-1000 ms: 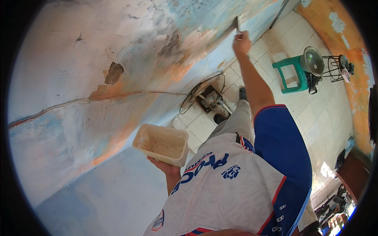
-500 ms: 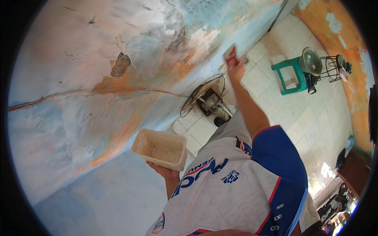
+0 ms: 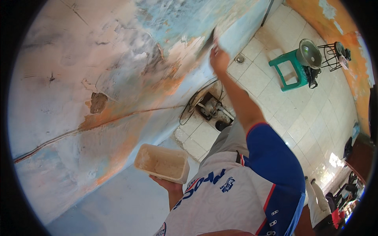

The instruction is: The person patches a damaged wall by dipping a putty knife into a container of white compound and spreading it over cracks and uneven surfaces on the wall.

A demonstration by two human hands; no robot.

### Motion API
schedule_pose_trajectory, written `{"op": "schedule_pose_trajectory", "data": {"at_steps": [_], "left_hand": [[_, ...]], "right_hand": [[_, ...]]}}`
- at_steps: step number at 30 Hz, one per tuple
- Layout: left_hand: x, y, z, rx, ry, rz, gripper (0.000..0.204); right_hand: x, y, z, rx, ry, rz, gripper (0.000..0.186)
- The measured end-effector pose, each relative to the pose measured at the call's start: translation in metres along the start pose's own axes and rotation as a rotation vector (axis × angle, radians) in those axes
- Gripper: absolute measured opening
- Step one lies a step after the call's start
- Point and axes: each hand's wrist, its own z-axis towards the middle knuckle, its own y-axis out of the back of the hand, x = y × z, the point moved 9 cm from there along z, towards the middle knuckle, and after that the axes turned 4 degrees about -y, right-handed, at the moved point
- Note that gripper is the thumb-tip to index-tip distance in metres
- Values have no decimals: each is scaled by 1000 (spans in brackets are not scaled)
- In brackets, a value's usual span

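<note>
My right hand (image 3: pixel 219 58) is raised to the patchy, peeling wall (image 3: pixel 78 59), gripping a putty knife (image 3: pixel 212 38) whose blurred blade lies against the stained, cracked plaster. The arm in its blue sleeve stretches up from the lower right. At lower middle my left hand (image 3: pixel 170 185) supports a cream rectangular plastic tub (image 3: pixel 160 160) from underneath, smeared inside with pale material. A thin cable (image 3: pixel 114 121) runs along the wall below a broken patch of plaster (image 3: pixel 98 103).
An opening (image 3: pixel 208 105) with pipes and wire lies in the tiled floor (image 3: pixel 284 114) by the wall's foot, near my feet. A green stool (image 3: pixel 280 66) with a metal bowl (image 3: pixel 310 53) and a black wire stand (image 3: pixel 330 59) stand toward the orange wall. Dark furniture and clutter crowd the lower right.
My right hand and knife dipped and swung off the wall, red showing on the tool, then went back to it farther left. The view shifted slightly; the tub stayed in my left hand.
</note>
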Motion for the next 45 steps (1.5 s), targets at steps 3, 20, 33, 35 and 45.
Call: {"op": "schedule_pose_trajectory", "data": {"at_steps": [3,20,33,35,45], "left_hand": [[7,-3,5,-8,38,-11,83],[17,9,-7,2,62,-94,80],[34,-27,21,220,53,-218,83],[47,-34,30,243,94,-280,83],[86,-142,33,388,82,-393,84]], "right_hand": [[43,0,-115,263,-18,68,15],[33,-28,-129,258,-134,48,28],[-67,102,-208,439,-787,636,26],[-47,134,-181,394,-1050,966,26],[-6,207,-50,612,-742,993,32]]}}
